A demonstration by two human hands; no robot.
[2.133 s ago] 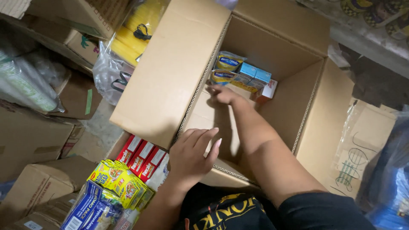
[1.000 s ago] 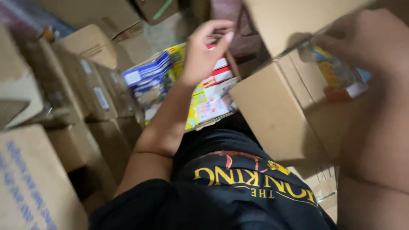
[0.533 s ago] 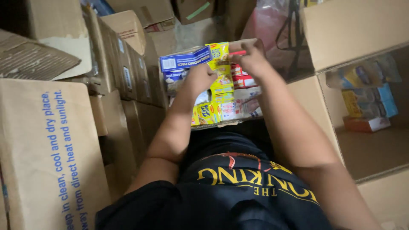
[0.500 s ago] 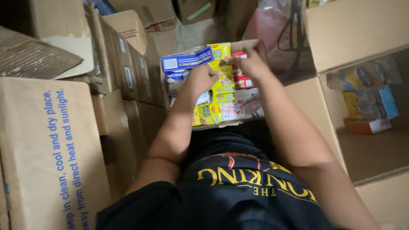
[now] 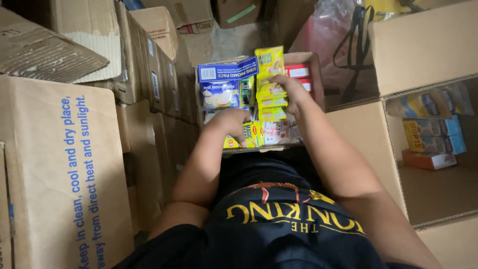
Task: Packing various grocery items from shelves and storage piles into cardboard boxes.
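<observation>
A small open carton point(image 5: 312, 64) sits in front of my lap, packed with goods. It holds a blue-and-white pack point(image 5: 226, 82), red boxes point(image 5: 298, 71) and yellow packets point(image 5: 253, 135). My right hand point(image 5: 295, 93) grips a strip of yellow sachets point(image 5: 269, 74) and holds it upright over the carton's middle. My left hand point(image 5: 232, 121) reaches into the near left of the carton. Its fingers curl down among the yellow packets, and whether they grip one is hidden.
A large open carton point(image 5: 366, 134) lies at my right with blue and yellow boxes point(image 5: 432, 134) and a red box point(image 5: 428, 160) inside. Closed brown cartons point(image 5: 64, 169) are stacked at my left. A pink plastic bag point(image 5: 326, 37) stands behind.
My view has swung from the large carton to the small one. Both hands have come to the small carton, and my right hand has raised the yellow sachet strip.
</observation>
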